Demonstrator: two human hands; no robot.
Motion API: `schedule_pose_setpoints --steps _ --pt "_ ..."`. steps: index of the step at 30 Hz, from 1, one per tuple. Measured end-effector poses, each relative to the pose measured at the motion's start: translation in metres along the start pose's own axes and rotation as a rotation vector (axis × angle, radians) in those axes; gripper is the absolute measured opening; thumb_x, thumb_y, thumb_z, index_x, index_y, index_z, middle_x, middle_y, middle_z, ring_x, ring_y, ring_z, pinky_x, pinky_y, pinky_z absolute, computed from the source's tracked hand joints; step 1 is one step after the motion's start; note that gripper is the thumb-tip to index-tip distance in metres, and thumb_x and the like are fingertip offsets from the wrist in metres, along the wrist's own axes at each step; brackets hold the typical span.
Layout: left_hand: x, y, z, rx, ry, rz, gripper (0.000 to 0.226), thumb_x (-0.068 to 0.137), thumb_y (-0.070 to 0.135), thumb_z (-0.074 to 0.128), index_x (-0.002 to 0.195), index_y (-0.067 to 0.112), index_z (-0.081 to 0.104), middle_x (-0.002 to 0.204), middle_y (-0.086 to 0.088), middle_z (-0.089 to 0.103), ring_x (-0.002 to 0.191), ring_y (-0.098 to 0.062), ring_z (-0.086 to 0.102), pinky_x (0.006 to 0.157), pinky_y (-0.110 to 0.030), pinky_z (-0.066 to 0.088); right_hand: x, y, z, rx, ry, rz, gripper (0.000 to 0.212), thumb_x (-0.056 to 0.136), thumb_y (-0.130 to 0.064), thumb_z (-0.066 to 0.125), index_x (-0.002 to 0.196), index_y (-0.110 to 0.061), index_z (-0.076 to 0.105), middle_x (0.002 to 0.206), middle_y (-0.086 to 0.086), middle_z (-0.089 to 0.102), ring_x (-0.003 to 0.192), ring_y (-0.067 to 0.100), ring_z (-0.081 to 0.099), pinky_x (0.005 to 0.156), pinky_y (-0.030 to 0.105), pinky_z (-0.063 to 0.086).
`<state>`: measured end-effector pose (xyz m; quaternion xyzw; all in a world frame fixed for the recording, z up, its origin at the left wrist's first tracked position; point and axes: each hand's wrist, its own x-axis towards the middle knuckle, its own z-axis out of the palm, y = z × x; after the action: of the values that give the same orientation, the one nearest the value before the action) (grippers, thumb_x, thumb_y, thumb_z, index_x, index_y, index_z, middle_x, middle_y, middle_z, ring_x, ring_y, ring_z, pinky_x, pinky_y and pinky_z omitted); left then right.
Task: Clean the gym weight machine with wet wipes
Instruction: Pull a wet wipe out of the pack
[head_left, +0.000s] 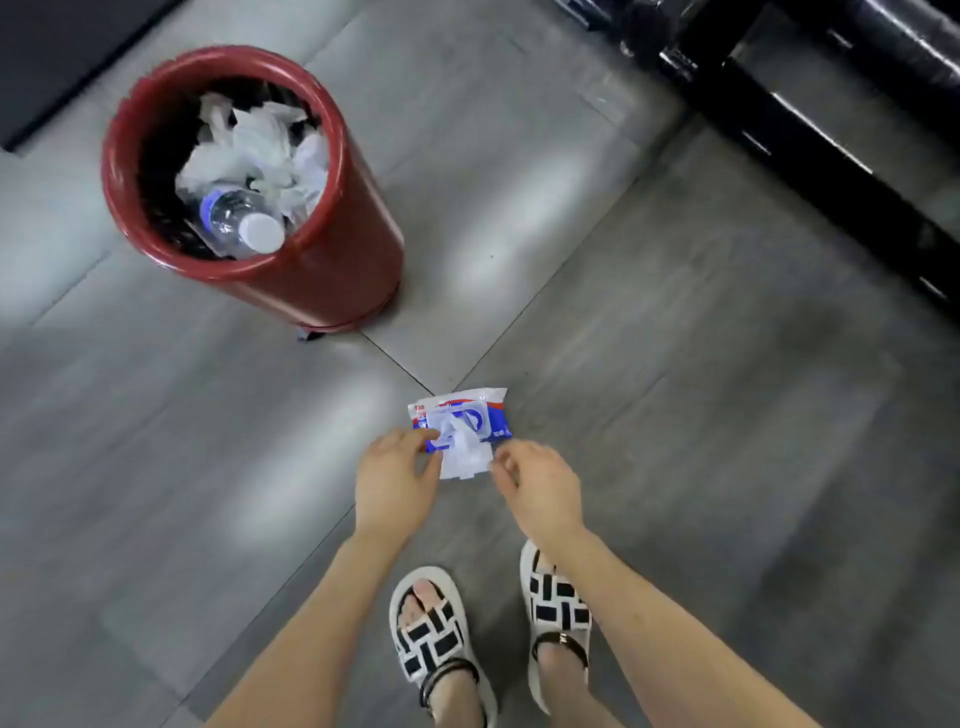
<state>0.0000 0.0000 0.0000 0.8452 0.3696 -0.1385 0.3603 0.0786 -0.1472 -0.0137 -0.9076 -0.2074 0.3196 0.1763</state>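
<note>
Since the pack of wipes (464, 415) is soft and floppy, the left hand (397, 480) has it pinched at its left end, thumb and fingers curled onto the wrapper. I'd guess that's to keep it steady so the other hand can work at the opening. The pack sits out in front of the person, above the grey floor (675, 415), a bit ahead of the sandals (434, 636), opening side facing up toward the camera.

A white sheet (465, 461) hangs out of the opening toward the person. Could be a wipe halfway out, could be the flap lid, it's too blurry for me to call. The right hand (540, 493) has its fingers curled with the tips right at that sheet's right edge, but honestly I can't tell if it's actually gripping it or just touching.

The red bin (317, 270) stands off to the left, well apart from the hands, and it's stuffed with crumpled white stuff plus a plastic bottle (241, 218) on top. Makes sense to keep it close if used wipes go in there.

The weight machine (831, 130) is the black frame up in the right corner, and neither hand is anywhere near it. So my read is this is the fetch-a-fresh-wipe step, with the wiping yet to come. The only snag I can see is pulling too hard and dragging out a whole clump of wipes at once
</note>
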Motion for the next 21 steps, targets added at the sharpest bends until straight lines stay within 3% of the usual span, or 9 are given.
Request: schedule_pose_setpoints --steps 2,6,9,11,14,16,19,21 --pt "0.024 -0.021 0.024 0.045 0.061 -0.006 0.03 0.082 0.025 0.053 0.104 0.016 0.071 0.096 -0.01 0.064 0.091 -0.032 0.055 0.077 -0.033 0.041 0.025 0.005 0.031 -0.017 0.058 -0.012 0.024 0.089 -0.034 0.059 0.1 -0.014 0.066 0.092 0.006 0.065 0.086 0.028 0.057 0.066 0.032 0.04" --pt "0.074 -0.062 0.077 0.184 0.109 0.026 0.022 0.069 0.018 0.066 0.09 0.02 0.075 0.087 -0.011 0.064 0.079 -0.036 0.059 0.072 -0.041 0.045 0.076 0.021 0.097 -0.149 0.105 0.005 0.03 0.059 -0.039 0.084 0.071 -0.016 0.068 0.063 0.001 0.059 0.054 0.024 0.054 0.044 0.028 0.038" --pt "0.102 -0.086 0.107 0.275 0.128 0.121 0.032 0.059 0.017 0.084 0.088 0.026 0.075 0.091 -0.01 0.063 0.083 -0.034 0.061 0.079 -0.046 0.047 0.098 0.033 0.129 -0.268 0.195 0.028 0.038 0.048 -0.046 0.086 0.059 -0.017 0.064 0.056 0.0 0.055 0.047 0.02 0.049 0.044 0.025 0.029" --pt "0.115 -0.093 0.119 0.307 0.122 0.15 0.035 0.054 0.017 0.087 0.086 0.028 0.075 0.091 -0.009 0.063 0.082 -0.033 0.062 0.08 -0.046 0.047 0.106 0.036 0.139 -0.292 0.216 0.041 0.037 0.045 -0.039 0.088 0.055 -0.016 0.061 0.054 0.001 0.053 0.046 0.02 0.047 0.047 0.024 0.025" --pt "0.121 -0.091 0.119 0.334 0.182 0.193 0.019 0.06 0.02 0.08 0.077 0.026 0.075 0.087 -0.009 0.063 0.078 -0.033 0.062 0.085 -0.041 0.041 0.108 0.039 0.139 -0.284 0.26 0.029 0.029 0.046 -0.026 0.089 0.053 -0.018 0.062 0.054 -0.001 0.055 0.045 0.018 0.047 0.048 0.023 0.027" --pt "0.118 -0.086 0.109 0.312 0.205 0.223 0.009 0.061 0.023 0.07 0.069 0.025 0.075 0.084 -0.008 0.063 0.076 -0.034 0.061 0.084 -0.038 0.036 0.101 0.034 0.126 -0.206 0.283 -0.01 0.026 0.054 -0.025 0.085 0.051 -0.018 0.061 0.051 -0.002 0.054 0.044 0.015 0.041 0.044 0.022 0.026" --pt "0.1 -0.069 0.082 0.153 0.149 0.172 0.007 0.068 0.02 0.07 0.072 0.022 0.075 0.088 -0.006 0.064 0.084 -0.031 0.059 0.081 -0.038 0.039 0.081 0.017 0.093 -0.052 0.339 -0.039 0.027 0.072 -0.035 0.056 0.052 -0.018 0.058 0.047 -0.003 0.053 0.047 0.011 0.03 0.043 0.017 0.016" --pt "0.082 -0.045 0.049 0.034 0.07 0.102 0.006 0.077 0.017 0.07 0.08 0.019 0.075 0.094 -0.003 0.064 0.093 -0.027 0.055 0.082 -0.033 0.038 0.061 0.002 0.061 0.123 0.301 0.027 0.032 0.078 -0.035 0.046 0.062 -0.016 0.066 0.056 0.0 0.06 0.052 0.016 0.038 0.05 0.026 0.028"
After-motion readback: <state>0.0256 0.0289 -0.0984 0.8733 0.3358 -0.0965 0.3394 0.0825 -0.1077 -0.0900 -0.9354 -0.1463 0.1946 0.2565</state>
